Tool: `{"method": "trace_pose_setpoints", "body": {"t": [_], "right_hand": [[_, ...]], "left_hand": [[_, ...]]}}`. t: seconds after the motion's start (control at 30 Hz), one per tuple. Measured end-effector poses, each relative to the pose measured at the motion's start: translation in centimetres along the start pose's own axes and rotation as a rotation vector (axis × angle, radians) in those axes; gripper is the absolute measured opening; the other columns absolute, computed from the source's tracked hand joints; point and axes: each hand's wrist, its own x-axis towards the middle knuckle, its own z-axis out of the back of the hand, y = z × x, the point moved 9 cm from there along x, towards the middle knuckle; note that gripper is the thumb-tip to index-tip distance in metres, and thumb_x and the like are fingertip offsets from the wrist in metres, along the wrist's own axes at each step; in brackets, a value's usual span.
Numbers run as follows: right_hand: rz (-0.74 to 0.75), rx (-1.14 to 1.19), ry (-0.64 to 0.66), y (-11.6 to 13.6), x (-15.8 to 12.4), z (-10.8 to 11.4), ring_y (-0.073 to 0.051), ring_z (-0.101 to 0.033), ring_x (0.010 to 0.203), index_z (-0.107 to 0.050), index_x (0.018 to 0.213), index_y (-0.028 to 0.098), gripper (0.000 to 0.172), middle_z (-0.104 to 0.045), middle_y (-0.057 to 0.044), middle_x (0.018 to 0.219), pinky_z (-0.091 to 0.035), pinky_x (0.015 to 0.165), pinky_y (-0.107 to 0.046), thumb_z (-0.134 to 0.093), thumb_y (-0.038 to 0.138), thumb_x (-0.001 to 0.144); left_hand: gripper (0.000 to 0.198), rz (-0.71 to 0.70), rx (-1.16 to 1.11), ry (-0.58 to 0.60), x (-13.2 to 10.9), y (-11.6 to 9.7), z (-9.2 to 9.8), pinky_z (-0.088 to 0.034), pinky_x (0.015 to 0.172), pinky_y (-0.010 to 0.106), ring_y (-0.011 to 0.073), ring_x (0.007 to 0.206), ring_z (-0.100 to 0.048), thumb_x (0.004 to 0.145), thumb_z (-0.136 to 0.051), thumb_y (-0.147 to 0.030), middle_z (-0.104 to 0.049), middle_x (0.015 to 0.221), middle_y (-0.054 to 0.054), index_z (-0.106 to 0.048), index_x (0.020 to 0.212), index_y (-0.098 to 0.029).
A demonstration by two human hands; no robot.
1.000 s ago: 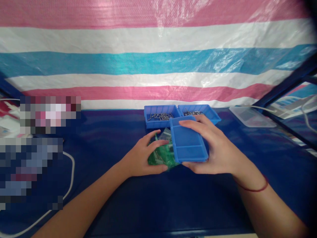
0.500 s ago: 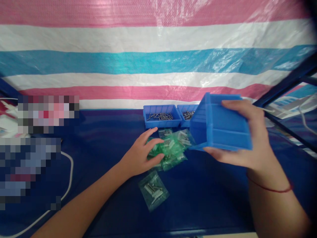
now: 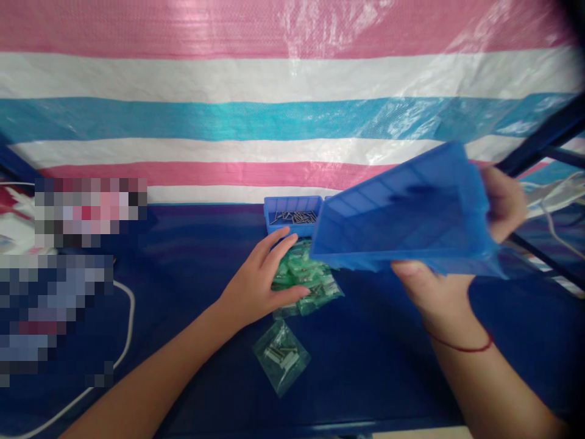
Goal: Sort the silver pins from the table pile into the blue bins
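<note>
My right hand (image 3: 425, 286) grips a blue plastic bin (image 3: 402, 207) by its bottom and side, holding it tilted above the table with its open top turned toward me. No parts show inside it. My left hand (image 3: 262, 277) rests with fingers spread at the left side of a pile of small green-tinted plastic bags (image 3: 315, 280). Whether it presses on them I cannot tell. A single clear bag (image 3: 281, 356) with metal screws and pale plug-like pieces lies nearer to me.
Behind the pile stands a blue bin of screws (image 3: 292, 217); a second bin beside it is mostly hidden by the held one. A white cable (image 3: 132, 317) curves over the blue table (image 3: 192, 244) at left. Striped plastic sheeting (image 3: 228, 119) hangs at the back.
My right hand has turned the blue bin so that its open inside now faces me, no longer its underside. My left hand has stayed by the bags.
</note>
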Motion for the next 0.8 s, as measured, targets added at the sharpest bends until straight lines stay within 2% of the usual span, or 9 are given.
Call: {"method": "trace_pose_setpoints", "body": {"t": [0.07,0.17,0.23,0.3,0.37,0.47,0.57,0.7,0.8], "right_hand": [[-0.031,0.104,0.082,0.4,-0.7,-2.0,-0.039,-0.021,0.140,-0.028,0.142,0.036,0.088,-0.029,-0.005,0.145,-0.030,0.111,-0.056,-0.066,0.065,0.068],[-0.098,0.183,0.186,0.5,-1.8,-4.3,-0.039,-0.019,0.141,-0.017,0.145,0.039,0.101,-0.025,-0.006,0.149,-0.035,0.107,-0.056,-0.069,0.069,0.063],[-0.131,0.220,0.257,0.0,-2.4,-5.4,-0.037,-0.020,0.142,-0.005,0.147,0.038,0.110,-0.022,-0.008,0.152,-0.036,0.106,-0.056,-0.067,0.071,0.063],[-0.131,0.215,0.366,-0.6,-2.9,-6.5,-0.035,-0.024,0.141,0.001,0.149,0.033,0.110,-0.025,-0.011,0.151,-0.036,0.106,-0.053,-0.063,0.072,0.068],[-0.095,0.126,0.541,-1.2,-3.8,-8.1,-0.032,-0.032,0.138,-0.011,0.149,0.029,0.094,-0.035,-0.012,0.148,-0.036,0.107,-0.050,-0.059,0.065,0.076],[-0.028,-0.102,0.813,-2.3,-5.9,-10.7,-0.032,-0.039,0.134,-0.039,0.139,0.024,0.068,-0.047,-0.013,0.141,-0.031,0.109,-0.052,-0.056,0.057,0.083],[-0.023,-0.238,0.944,-3.2,-7.4,-12.2,-0.034,-0.042,0.130,-0.045,0.137,0.022,0.071,-0.049,-0.015,0.139,-0.026,0.108,-0.058,-0.055,0.064,0.080],[-0.028,-0.252,1.008,-3.1,-8.1,-12.8,-0.033,-0.049,0.120,-0.050,0.133,0.024,0.072,-0.054,-0.014,0.132,-0.036,0.101,-0.055,-0.054,0.068,0.077],[-0.042,-0.269,1.020,-3.1,-8.1,-12.5,-0.036,-0.043,0.125,-0.053,0.130,0.028,0.068,-0.051,-0.013,0.133,-0.036,0.099,-0.057,-0.055,0.069,0.076]], "left_hand": [[0.068,-0.098,-0.023,-0.054,0.1,-1.7,0.9,-0.035,0.112,0.049,0.0307,0.137,-0.035,0.081,-0.065,-0.051,-0.037,0.147,0.016,-0.039,0.137,-0.022],[0.023,-0.145,-0.016,-0.039,0.1,-2.8,1.5,-0.038,0.110,0.048,0.0290,0.136,-0.038,0.091,-0.056,-0.038,-0.054,0.132,0.011,-0.061,0.105,-0.021],[0.017,-0.129,-0.024,-0.077,0.1,-2.6,2.7,-0.046,0.104,0.042,0.0252,0.127,-0.050,0.095,-0.048,-0.029,-0.064,0.113,0.009,-0.062,0.095,-0.020],[0.015,-0.044,0.047,-0.236,-0.2,-1.1,5.4,-0.049,0.097,0.039,0.0225,0.114,-0.060,0.096,-0.045,-0.026,-0.067,0.101,0.006,-0.059,0.095,-0.020],[0.015,0.042,0.203,-0.468,-1.0,0.5,8.8,-0.049,0.095,0.041,0.0232,0.107,-0.062,0.095,-0.044,-0.027,-0.066,0.098,0.006,-0.058,0.094,-0.021],[0.019,0.251,0.395,-0.637,-2.2,4.1,12.2,-0.050,0.088,0.037,0.0220,0.098,-0.063,0.095,-0.044,-0.030,-0.065,0.100,0.006,-0.056,0.109,-0.023],[0.023,0.328,0.525,-0.606,-2.3,7.1,12.8,-0.048,0.088,0.036,0.0236,0.097,-0.062,0.094,-0.043,-0.029,-0.064,0.101,0.009,-0.057,0.109,-0.019],[0.028,0.349,0.628,-0.407,-1.7,10.6,11.1,-0.045,0.092,0.040,0.0270,0.099,-0.059,0.093,-0.038,-0.026,-0.065,0.102,0.012,-0.060,0.107,-0.014],[0.031,0.341,0.619,-0.262,-1.5,12.6,9.6,-0.043,0.093,0.042,0.0277,0.098,-0.057,0.093,-0.036,-0.024,-0.066,0.101,0.013,-0.061,0.106,-0.013]]}}
